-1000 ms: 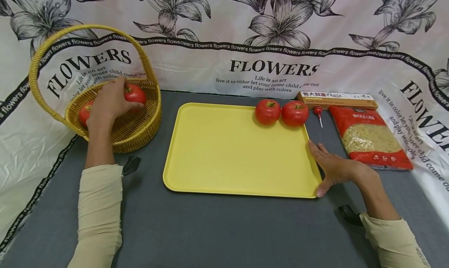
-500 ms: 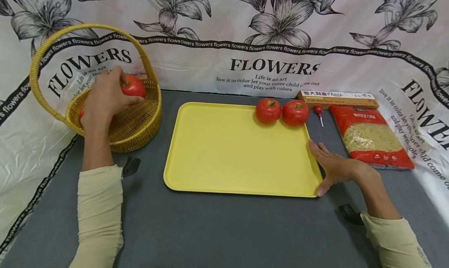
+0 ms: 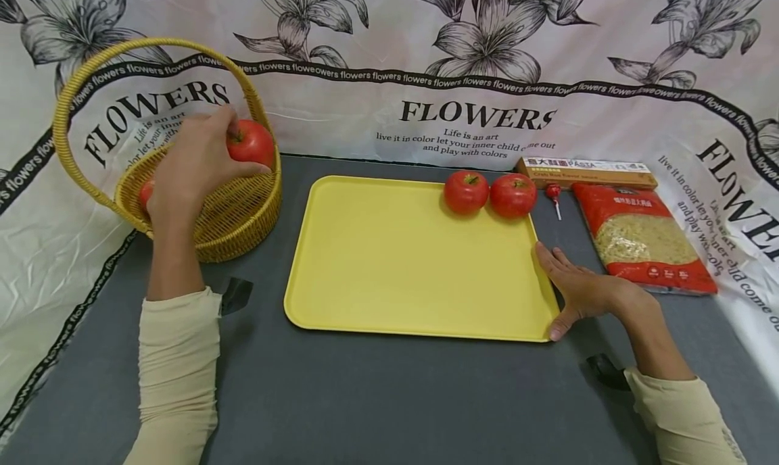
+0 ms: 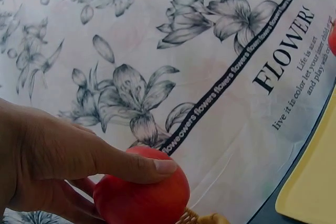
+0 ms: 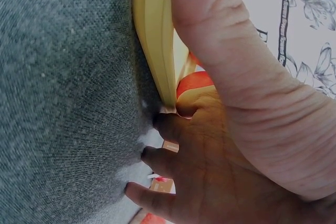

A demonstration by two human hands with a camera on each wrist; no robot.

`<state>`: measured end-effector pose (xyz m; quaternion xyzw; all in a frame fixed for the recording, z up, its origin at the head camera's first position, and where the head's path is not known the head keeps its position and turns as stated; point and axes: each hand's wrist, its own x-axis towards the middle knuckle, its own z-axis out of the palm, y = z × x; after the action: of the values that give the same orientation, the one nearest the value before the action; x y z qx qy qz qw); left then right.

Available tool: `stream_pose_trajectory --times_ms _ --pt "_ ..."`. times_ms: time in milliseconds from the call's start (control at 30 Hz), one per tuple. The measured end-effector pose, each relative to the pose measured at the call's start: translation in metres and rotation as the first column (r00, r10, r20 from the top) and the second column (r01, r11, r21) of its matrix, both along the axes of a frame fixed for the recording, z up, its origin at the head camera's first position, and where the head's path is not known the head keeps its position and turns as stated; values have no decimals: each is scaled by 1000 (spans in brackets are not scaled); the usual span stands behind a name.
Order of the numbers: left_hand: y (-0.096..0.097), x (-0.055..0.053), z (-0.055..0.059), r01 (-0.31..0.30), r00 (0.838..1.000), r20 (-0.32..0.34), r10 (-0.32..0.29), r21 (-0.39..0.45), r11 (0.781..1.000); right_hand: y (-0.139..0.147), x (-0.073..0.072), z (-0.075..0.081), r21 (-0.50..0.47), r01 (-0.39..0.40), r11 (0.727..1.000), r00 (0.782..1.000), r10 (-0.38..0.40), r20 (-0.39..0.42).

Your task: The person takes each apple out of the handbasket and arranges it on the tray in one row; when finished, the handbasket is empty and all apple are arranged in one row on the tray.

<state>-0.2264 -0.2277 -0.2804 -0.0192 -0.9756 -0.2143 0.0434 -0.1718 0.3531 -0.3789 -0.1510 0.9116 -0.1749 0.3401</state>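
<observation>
My left hand [image 3: 197, 157] grips a red tomato [image 3: 251, 142] above the right side of the yellow wicker basket [image 3: 240, 232], under its tall arched handle. In the left wrist view the thumb lies across the top of the held tomato [image 4: 144, 198]. Another tomato [image 3: 147, 194] lies in the basket, partly covered by my left hand. My right hand [image 3: 581, 290] rests with spread fingers against the right edge of a yellow tray [image 3: 402, 269]. The right wrist view shows the thumb at the tray's rim [image 5: 156, 30] and the other fingers down by the grey cloth. Two tomatoes [image 3: 465, 192] sit at the tray's far right corner.
Right of the tray lie a red lollipop [image 3: 552, 192], a long pasta box [image 3: 587, 174] and a red bag of pasta [image 3: 648, 238]. Grey cloth [image 3: 389, 404] covers the table. A flower-printed sheet [image 3: 341, 113] rises behind everything.
My left hand has lifted the tomato up from inside the basket and shifted it right, toward the basket's right rim. The right hand and tray have stayed still.
</observation>
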Motion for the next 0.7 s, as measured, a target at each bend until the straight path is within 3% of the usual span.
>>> stream_pose_trajectory --times_ms 200,367,467,700 --pt "18 0 1 85 996 -6 -85 10 996 -5 2 5 44 3 999 1000 -3 12" --pt "35 -1 1 167 985 -59 -164 37 985 -3 3 4 57 2 998 1000 -2 5" --pt "44 -1 1 208 976 -80 -203 67 976 1 2 0 38 6 999 1000 -7 5" --pt "66 -4 0 286 958 -57 -281 121 950 14 -5 -14 32 1 999 1000 -1 -25"
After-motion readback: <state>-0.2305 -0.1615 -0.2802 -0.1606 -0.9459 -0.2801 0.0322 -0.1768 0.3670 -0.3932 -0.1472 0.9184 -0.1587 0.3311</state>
